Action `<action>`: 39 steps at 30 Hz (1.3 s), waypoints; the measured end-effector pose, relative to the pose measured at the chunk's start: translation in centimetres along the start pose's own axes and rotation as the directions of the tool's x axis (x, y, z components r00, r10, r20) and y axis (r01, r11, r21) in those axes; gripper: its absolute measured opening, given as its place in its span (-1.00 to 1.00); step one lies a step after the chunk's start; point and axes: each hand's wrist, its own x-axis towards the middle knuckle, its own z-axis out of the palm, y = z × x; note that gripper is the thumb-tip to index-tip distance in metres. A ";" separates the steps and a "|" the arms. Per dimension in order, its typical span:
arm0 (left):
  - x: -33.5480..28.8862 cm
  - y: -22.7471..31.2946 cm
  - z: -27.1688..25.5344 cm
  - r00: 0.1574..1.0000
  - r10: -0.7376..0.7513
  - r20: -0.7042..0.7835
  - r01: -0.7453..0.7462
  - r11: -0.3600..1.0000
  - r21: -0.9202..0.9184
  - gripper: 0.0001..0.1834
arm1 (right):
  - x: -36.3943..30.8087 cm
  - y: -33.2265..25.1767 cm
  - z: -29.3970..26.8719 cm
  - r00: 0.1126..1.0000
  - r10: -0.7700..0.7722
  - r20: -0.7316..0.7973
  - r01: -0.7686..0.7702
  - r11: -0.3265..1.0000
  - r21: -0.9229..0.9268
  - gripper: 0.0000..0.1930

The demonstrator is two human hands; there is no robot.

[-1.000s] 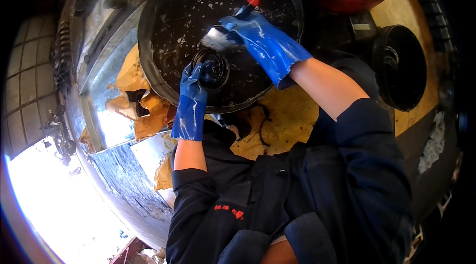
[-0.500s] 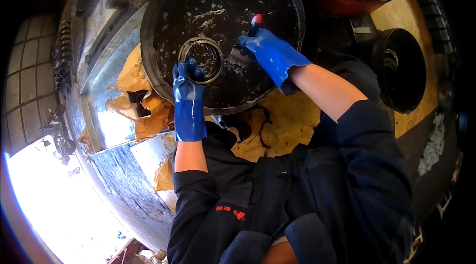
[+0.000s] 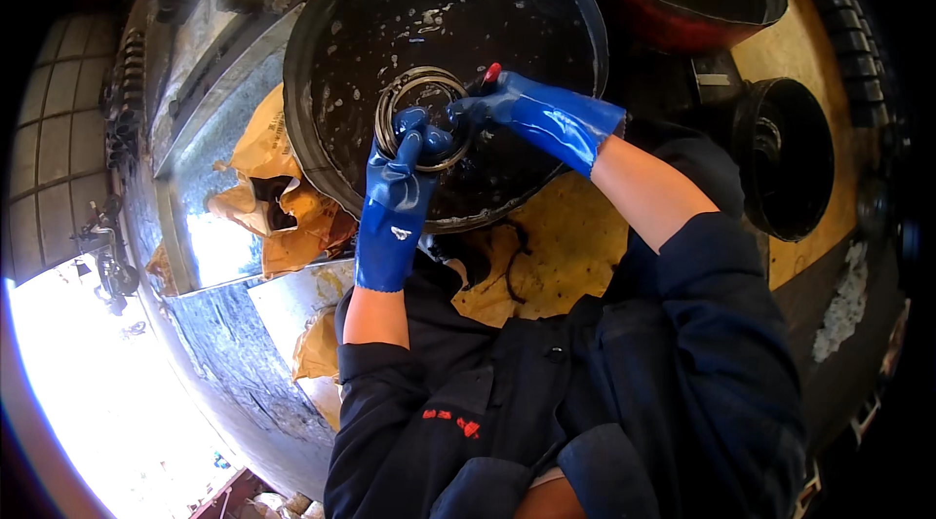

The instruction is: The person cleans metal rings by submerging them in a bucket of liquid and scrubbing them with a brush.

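My left hand [image 3: 402, 186], in a blue rubber glove, grips a metal ring [image 3: 389, 105] with its fingers through the opening. The ring shows several ridges and is held tilted over a wide, dark round basin [image 3: 300, 119] of dark liquid with pale flecks. Against the ring's right side, my right hand [image 3: 515, 110], gloved alike, is closed round a brush [image 3: 492, 73]. Only the brush's red handle end shows clearly; its bristles are hidden by glove and ring.
A red-sided tub [image 3: 673, 27] stands beyond the basin at the right. Nearer on the right is a black bucket [image 3: 785, 158]. Crumpled brown paper [image 3: 261, 149] lies left of the basin. Yellowish board [image 3: 575, 236] covers the floor beneath.
My left hand has moved right and slightly nearer with the ring. My right hand has lowered a little, bringing the brush against the ring; its bristles, visible before, are now hidden.
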 end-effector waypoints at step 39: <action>1.1 -0.4 -4.7 0.977 -0.010 -0.214 0.051 0.981 0.187 -0.52 | -1.2 -1.3 -1.3 0.907 -0.020 -0.422 0.143 0.955 0.260 -0.70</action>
